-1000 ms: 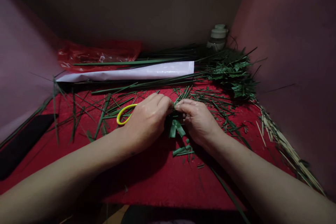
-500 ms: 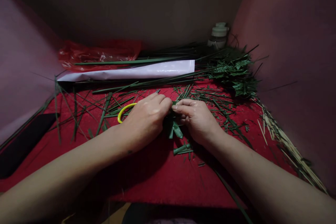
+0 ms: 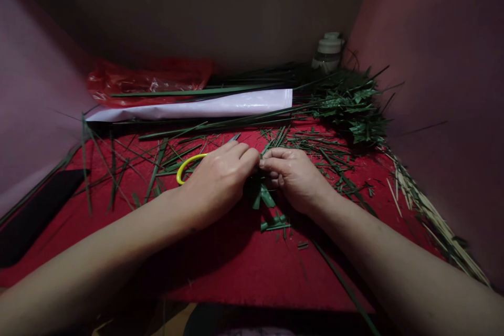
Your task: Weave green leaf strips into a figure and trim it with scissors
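Observation:
My left hand [image 3: 222,176] and my right hand [image 3: 293,176] meet over the middle of the red table, fingertips touching or nearly so. Both are closed in a pinch on a green leaf strip [image 3: 266,196], whose cut ends stick out below the fingers. Much of that strip is hidden by the hands. Partly under my left hand lie scissors with a yellow handle [image 3: 181,172]; their metal tip shows just beyond the knuckles. Small cut green pieces [image 3: 275,223] lie on the table below the hands. A long green strip [image 3: 342,281] runs beneath my right forearm.
Green leaf scraps [image 3: 311,144] litter the red tabletop [image 3: 236,273]. Behind are a white folded sheet [image 3: 220,106], a red plastic bag [image 3: 145,81] and a lidded bottle [image 3: 328,52]. Woven-looking green leaf pieces [image 3: 354,102] pile at back right, pale sticks [image 3: 437,220] along the right, a black object [image 3: 39,215] left.
Both hands stay almost in place, pinching the leaf strip. The long strip under my right forearm has shifted slightly to the left. More of the scissors' tip shows.

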`<state>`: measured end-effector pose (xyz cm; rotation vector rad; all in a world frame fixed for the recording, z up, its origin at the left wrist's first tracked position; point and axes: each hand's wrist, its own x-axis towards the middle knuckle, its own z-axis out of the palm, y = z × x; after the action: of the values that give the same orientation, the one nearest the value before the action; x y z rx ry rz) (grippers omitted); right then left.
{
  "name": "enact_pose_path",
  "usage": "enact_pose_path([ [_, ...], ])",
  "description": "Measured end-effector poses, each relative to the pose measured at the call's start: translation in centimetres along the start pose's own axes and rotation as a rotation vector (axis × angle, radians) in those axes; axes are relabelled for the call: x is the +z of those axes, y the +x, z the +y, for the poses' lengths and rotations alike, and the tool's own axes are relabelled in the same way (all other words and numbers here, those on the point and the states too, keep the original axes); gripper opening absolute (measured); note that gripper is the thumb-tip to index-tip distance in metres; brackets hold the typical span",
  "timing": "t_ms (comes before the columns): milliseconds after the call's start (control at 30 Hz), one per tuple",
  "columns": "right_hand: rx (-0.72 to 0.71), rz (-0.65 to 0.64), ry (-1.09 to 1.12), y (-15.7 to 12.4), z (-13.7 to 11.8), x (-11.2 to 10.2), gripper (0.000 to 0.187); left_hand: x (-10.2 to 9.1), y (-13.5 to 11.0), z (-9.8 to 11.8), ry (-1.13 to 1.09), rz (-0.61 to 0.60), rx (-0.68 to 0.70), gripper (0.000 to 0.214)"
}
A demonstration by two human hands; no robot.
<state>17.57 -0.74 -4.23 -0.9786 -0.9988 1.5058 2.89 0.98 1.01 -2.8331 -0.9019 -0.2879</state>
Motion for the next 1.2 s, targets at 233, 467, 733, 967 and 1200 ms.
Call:
enact_pose_path([
  [233,-0.043,0.118,-0.105,-0.2,-0.4,0.3,0.016,-2.3,0.7,-1.5,-0.711,-0.205,-0.466,0.025],
  [467,-0.068,0.13,-0.071,-0.2,-0.6,0.4,0.015,-2.3,0.8,-1.6,-1.024,-0.341,-0.687,0.02],
  [733,-0.009,0.045,-0.006,0.0,-0.5,0.1,0.011,-1.4,0.8,-2.0,-1.047,-0.313,-0.627,0.017],
  [967,0.073,-0.011,0.127,-0.1,-1.0,0.3,0.008,-1.8,0.7,-2.0,-1.058,-0.328,-0.696,0.014],
  [1200,0.131,-0.048,0.208,0.0,-0.8,0.3,0.005,-2.6,0.8,-1.9,-1.027,-0.365,-0.683,0.009],
])
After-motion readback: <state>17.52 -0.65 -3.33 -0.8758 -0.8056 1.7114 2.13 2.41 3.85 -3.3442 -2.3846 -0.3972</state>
